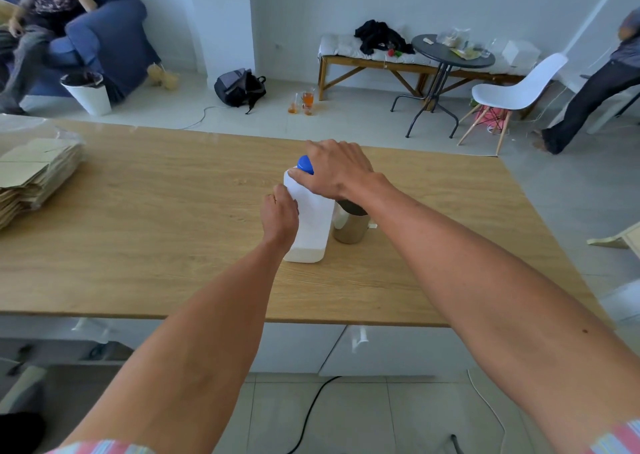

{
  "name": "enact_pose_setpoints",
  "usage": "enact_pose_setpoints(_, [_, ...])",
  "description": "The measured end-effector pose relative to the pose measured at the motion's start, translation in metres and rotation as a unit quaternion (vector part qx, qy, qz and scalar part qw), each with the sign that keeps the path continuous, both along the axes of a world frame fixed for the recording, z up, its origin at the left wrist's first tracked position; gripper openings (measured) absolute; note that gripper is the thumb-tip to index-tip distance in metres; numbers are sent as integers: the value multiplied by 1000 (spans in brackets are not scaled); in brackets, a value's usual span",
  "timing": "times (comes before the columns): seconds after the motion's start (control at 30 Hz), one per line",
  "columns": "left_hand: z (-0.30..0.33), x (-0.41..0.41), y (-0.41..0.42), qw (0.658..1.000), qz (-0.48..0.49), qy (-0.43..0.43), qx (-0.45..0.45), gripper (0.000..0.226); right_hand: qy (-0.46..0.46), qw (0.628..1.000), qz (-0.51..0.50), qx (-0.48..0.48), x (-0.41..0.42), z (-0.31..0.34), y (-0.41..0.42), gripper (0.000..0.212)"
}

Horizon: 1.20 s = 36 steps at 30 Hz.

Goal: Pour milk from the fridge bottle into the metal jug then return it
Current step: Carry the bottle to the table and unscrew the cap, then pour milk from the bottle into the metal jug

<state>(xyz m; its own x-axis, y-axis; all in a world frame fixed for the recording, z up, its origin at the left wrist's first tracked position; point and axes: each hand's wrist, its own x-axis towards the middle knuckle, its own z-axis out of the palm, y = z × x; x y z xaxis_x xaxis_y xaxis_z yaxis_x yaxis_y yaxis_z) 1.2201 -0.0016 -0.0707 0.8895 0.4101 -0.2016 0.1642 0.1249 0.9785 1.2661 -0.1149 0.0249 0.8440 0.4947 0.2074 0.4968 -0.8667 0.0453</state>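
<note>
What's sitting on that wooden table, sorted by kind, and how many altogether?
Milk bottle, blue cap: 1
Metal jug: 1
Stack of flattened cardboard: 1
Total: 3

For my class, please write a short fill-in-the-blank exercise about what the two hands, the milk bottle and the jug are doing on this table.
1. The right hand grips the bottle's ____ cap.
2. The left hand holds the side of the white ____.
3. The metal jug stands on the bottle's ____ side.
4. The bottle stands ____ on the wooden table.

Missing words: blue; bottle; right; upright
</note>
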Motion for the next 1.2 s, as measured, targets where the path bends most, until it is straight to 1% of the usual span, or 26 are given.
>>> enact_pose_setpoints(0.07, [-1, 0, 1, 1000, -5, -2, 4, 39, 49, 998, 37, 12, 1, 6, -3, 37])
enact_pose_setpoints(0.13, [-1, 0, 0, 1000, -6, -3, 8, 38, 87, 994, 62, 22, 1, 14, -6, 35])
enact_pose_setpoints(0.2, [-1, 0, -1, 1000, 4, 11, 8, 36, 124, 988, 68, 56, 0, 21, -10, 33])
enact_pose_setpoints(0.23, [-1, 0, -1, 1000, 9, 19, 5, 35, 145, 983, 64, 93, 0, 22, -13, 31])
enact_pose_setpoints(0.3, [-1, 0, -1, 1000, 15, 25, 4, 34, 159, 964, 49, 210, -1, 20, -21, 31])
enact_pose_setpoints(0.33, [-1, 0, -1, 1000, 14, 22, 8, 35, 155, 946, 34, 284, -3, 16, -26, 33])
enact_pose_setpoints(0.37, [-1, 0, -1, 1000, 13, 17, 12, 35, 151, 919, 12, 364, -7, 10, -31, 37])
enact_pose_setpoints(0.43, [-1, -1, -2, 1000, 9, 10, 22, 34, 151, 850, -40, 503, -16, -9, -41, 46])
enact_pose_setpoints(0.47, [-2, -1, -2, 1000, 8, 10, 26, 34, 150, 819, -68, 550, -21, -22, -46, 48])
enact_pose_setpoints(0.5, [-2, -1, -2, 1000, 4, 10, 28, 34, 147, 793, -97, 583, -27, -36, -50, 46])
enact_pose_setpoints(0.57, [-2, -1, -2, 1000, -3, 7, 24, 34, 152, 756, -150, 618, -39, -67, -56, 34])
enact_pose_setpoints(0.6, [-2, -1, -2, 1000, -3, 5, 25, 33, 161, 746, -173, 623, -45, -82, -59, 33])
enact_pose_setpoints(0.63, [-1, 0, -3, 999, -2, 4, 31, 33, 167, 743, -198, 617, -52, -96, -61, 35])
enact_pose_setpoints(0.7, [-2, 0, -3, 999, 0, 10, 48, 31, 167, 748, -240, 595, -63, -122, -67, 39])
enact_pose_setpoints(0.8, [-4, 0, -3, 999, 5, 5, 47, 29, 175, 745, -268, 585, -75, -156, -74, 33])
enact_pose_setpoints(0.97, [-4, 2, -6, 999, 23, 8, 38, 28, 212, 770, -301, 521, -86, -201, -78, 26])
enact_pose_setpoints(1.2, [-7, 4, -4, 999, 28, 2, 17, 29, 223, 805, -310, 455, -82, -218, -76, 43])
